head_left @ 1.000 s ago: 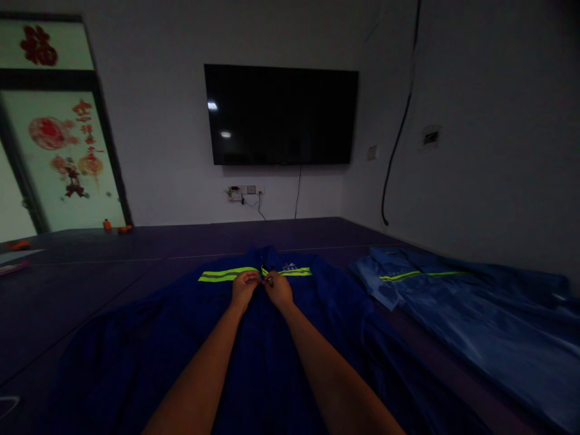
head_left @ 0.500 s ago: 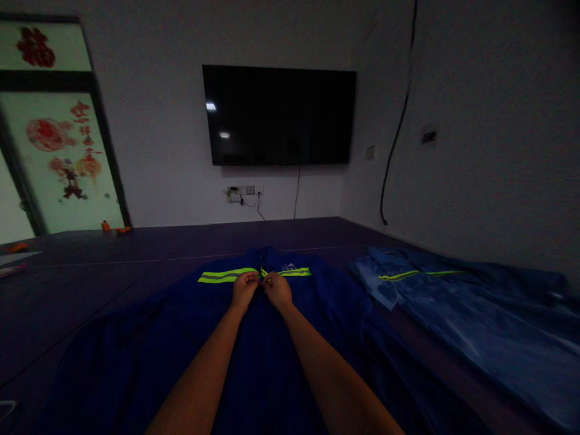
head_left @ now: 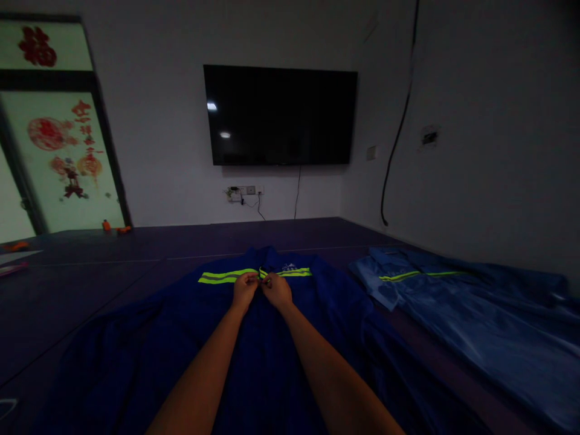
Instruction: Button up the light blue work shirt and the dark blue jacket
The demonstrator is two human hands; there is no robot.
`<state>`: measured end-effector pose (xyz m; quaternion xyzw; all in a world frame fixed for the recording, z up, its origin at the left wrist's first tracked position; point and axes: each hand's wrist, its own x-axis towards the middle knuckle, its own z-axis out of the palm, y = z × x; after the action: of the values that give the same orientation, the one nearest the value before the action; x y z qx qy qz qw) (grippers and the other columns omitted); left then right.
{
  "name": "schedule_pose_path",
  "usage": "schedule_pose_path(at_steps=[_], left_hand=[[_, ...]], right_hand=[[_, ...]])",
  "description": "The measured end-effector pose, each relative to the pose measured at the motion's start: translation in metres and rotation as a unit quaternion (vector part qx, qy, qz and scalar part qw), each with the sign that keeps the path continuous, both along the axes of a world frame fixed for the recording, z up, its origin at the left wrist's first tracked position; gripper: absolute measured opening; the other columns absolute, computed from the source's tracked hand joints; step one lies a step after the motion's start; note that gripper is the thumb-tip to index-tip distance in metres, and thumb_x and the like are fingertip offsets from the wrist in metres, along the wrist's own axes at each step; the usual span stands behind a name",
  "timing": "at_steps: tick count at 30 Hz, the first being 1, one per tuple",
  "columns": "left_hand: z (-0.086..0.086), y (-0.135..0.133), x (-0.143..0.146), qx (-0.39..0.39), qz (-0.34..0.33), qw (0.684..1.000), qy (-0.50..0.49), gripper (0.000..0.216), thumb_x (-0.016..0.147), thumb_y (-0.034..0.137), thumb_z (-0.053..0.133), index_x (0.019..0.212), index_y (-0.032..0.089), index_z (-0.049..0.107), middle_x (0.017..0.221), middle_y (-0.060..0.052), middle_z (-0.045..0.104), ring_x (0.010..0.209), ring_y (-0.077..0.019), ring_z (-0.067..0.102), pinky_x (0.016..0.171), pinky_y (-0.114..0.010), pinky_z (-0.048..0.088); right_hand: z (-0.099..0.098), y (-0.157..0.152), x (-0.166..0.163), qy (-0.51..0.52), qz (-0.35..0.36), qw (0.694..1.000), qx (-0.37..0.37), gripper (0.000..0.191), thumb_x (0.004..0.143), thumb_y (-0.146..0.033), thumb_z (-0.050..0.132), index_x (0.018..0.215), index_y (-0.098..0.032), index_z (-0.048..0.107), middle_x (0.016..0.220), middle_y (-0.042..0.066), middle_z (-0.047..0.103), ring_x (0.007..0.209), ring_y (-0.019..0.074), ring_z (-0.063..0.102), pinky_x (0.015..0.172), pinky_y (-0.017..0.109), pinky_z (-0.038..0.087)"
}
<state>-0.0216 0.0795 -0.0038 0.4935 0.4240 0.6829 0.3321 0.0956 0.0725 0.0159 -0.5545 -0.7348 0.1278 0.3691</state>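
Note:
A dark blue work jacket (head_left: 190, 338) with a bright yellow-green reflective stripe lies spread flat on a dark surface in front of me. My left hand (head_left: 244, 289) and my right hand (head_left: 277, 290) meet at the middle of its front, just below the stripe. Both have fingers curled in a pinch on the jacket's front opening. What exactly sits between the fingertips is too small and dark to make out. Both forearms reach out over the jacket's lower half.
A second, lighter blue jacket (head_left: 453, 302) with the same stripe lies to the right by the wall. The dark surface (head_left: 90, 266) stretches left and back. A black TV (head_left: 280, 115) hangs on the far wall above sockets (head_left: 244, 192). Small orange items (head_left: 113, 228) sit far left.
Almost nothing differs. My hands stay pinched at the jacket's front, with only a slight shift of the fingers and of the view.

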Motion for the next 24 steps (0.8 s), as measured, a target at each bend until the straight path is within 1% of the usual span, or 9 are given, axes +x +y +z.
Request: schedule_pose_path(at_steps=[5, 11, 16, 24], left_hand=[[-0.0007, 0.0010, -0.0003, 0.002, 0.006, 1.000, -0.002, 0.022, 0.055, 0.010, 0.057, 0.075, 0.014, 0.065, 0.065, -0.002, 0.063, 0.063, -0.0127, 0.059, 0.064, -0.023, 0.044], [-0.0017, 0.0020, -0.0006, 0.001, 0.005, 1.000, -0.006, 0.025, 0.055, 0.008, 0.054, 0.077, 0.013, 0.065, 0.063, -0.001, 0.063, 0.061, -0.0122, 0.058, 0.061, -0.022, 0.044], [-0.0015, 0.0021, -0.0009, 0.000, 0.006, 1.000, -0.009, 0.024, 0.054, 0.008, 0.054, 0.075, 0.013, 0.065, 0.061, -0.001, 0.062, 0.059, -0.0115, 0.057, 0.059, -0.021, 0.043], [-0.0011, 0.0002, -0.0026, -0.002, 0.002, 1.000, -0.018, 0.021, 0.055, 0.011, 0.057, 0.074, 0.014, 0.064, 0.062, -0.001, 0.062, 0.060, -0.0119, 0.057, 0.061, -0.022, 0.043]], right_hand=[[0.0000, 0.0009, 0.0000, -0.001, 0.003, 1.000, 0.004, 0.011, 0.074, -0.022, 0.054, 0.081, -0.020, 0.063, 0.065, 0.000, 0.063, 0.062, 0.0105, 0.057, 0.050, 0.017, 0.029], [-0.0025, 0.0037, -0.0001, 0.010, 0.007, 1.000, 0.007, 0.013, 0.074, -0.021, 0.052, 0.080, -0.020, 0.064, 0.065, 0.000, 0.064, 0.059, 0.0100, 0.056, 0.050, 0.017, 0.030], [-0.0039, 0.0049, 0.0000, 0.020, 0.002, 1.000, 0.009, 0.012, 0.072, -0.019, 0.054, 0.078, -0.020, 0.065, 0.063, 0.000, 0.063, 0.058, 0.0097, 0.055, 0.049, 0.017, 0.030], [-0.0034, 0.0046, 0.0008, 0.038, -0.017, 0.999, 0.012, 0.010, 0.070, -0.022, 0.060, 0.078, -0.020, 0.065, 0.065, 0.000, 0.063, 0.060, 0.0101, 0.056, 0.051, 0.017, 0.032]])
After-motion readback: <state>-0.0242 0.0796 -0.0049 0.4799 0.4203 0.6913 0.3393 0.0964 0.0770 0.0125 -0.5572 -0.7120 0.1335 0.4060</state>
